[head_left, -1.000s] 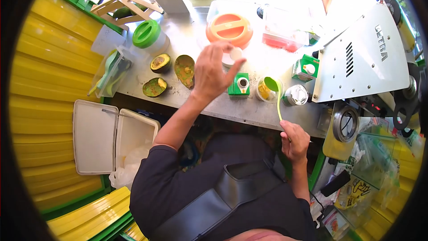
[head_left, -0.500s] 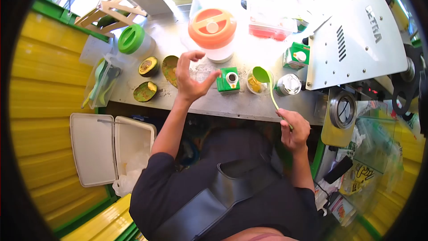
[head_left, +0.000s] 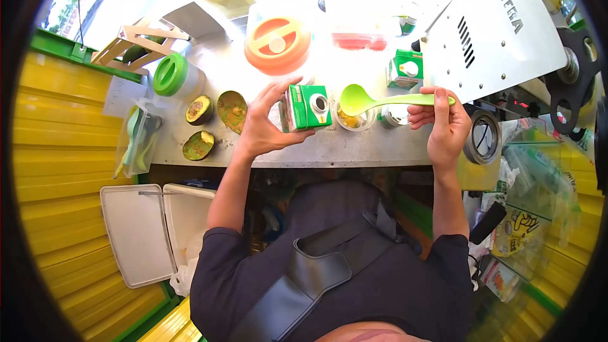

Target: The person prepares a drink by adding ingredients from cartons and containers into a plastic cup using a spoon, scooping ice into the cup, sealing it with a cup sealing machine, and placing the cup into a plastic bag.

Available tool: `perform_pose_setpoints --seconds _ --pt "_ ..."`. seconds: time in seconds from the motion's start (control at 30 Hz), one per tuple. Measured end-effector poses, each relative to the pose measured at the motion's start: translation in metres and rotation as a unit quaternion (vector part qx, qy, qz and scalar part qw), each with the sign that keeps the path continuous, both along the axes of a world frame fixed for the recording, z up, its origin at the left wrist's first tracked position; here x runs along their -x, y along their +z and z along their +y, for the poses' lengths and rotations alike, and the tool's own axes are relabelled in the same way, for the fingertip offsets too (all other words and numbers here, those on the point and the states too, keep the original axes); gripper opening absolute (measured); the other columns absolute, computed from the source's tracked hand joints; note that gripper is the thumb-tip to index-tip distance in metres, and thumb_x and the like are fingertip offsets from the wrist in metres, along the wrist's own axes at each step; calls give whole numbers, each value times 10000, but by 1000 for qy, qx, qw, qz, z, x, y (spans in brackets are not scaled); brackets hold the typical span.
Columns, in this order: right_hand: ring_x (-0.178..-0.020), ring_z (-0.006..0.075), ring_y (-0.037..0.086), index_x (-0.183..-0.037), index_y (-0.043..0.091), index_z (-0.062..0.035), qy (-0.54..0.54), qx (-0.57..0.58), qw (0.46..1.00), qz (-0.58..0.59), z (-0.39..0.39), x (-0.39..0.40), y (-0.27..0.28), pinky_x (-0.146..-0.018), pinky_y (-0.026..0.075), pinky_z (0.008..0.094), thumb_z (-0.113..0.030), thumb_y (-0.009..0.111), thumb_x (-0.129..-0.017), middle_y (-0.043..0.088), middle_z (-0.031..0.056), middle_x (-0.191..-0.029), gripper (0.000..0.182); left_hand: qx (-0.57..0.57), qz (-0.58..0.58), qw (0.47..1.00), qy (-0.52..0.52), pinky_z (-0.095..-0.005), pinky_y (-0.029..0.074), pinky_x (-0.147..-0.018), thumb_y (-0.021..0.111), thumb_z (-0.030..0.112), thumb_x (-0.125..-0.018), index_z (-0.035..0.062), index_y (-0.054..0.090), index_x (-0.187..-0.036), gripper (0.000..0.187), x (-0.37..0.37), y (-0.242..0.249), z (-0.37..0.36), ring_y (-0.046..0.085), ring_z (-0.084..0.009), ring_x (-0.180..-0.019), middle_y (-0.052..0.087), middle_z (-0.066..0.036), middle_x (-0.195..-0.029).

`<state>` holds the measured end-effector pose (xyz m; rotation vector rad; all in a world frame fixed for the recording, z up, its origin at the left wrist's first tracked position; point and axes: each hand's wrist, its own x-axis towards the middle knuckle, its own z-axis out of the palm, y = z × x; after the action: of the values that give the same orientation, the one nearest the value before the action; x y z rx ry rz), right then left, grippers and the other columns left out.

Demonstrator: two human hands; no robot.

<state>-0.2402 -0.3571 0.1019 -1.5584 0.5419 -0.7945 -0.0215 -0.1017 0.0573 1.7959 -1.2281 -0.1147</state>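
My left hand (head_left: 259, 128) is wrapped round a green carton (head_left: 308, 109) with an uncapped spout, raised off the counter. In my right hand (head_left: 444, 128) is the handle of a green spoon (head_left: 358, 100), held level, its bowl just right of the carton. Below and behind the spoon bowl sits a clear cup (head_left: 354, 121) with yellow pieces inside. An open tin (head_left: 394, 116) stands right of the cup, partly covered by the spoon handle. Left of my left hand lie a scooped avocado shell (head_left: 232, 112), another avocado half (head_left: 199, 145) and one with its pit (head_left: 199, 109).
Behind are an orange-lidded container (head_left: 278, 45), a green-lidded jar (head_left: 171, 75), a second green carton (head_left: 405, 69) and a red-bottomed box (head_left: 359, 40). A large metal machine (head_left: 491, 41) stands at the right. A utensil bin (head_left: 138, 139) sits at the counter's left end.
My left hand has closed round the green carton and lifted it. My right hand has moved up and right, turning the spoon from steep to nearly level. The camera view has shifted slightly.
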Motion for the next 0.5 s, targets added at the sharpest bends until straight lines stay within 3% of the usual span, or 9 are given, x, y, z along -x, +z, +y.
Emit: perform_pose_setpoints --seconds 0.17,0.5 --pt "-607 144 696 -1087 700 33 11 -15 1000 -11 -3 -1 7 -581 572 266 -314 527 -1128 744 136 -756 390 -69 -38 997 -27 -440 534 -1004 937 234 -616 168 584 -1516 970 -3 57 -12 658 -298 -1129 649 -121 -1218" --pt "-606 132 690 -1093 701 24 12 -30 999 -31 -7 9 6 -576 567 259 -295 522 -1132 745 133 -760 368 -180 -92 975 -87 -419 516 -1032 916 196 -604 128 637 -1451 894 -8 81 -40 658 -287 -1164 673 -104 -1265"
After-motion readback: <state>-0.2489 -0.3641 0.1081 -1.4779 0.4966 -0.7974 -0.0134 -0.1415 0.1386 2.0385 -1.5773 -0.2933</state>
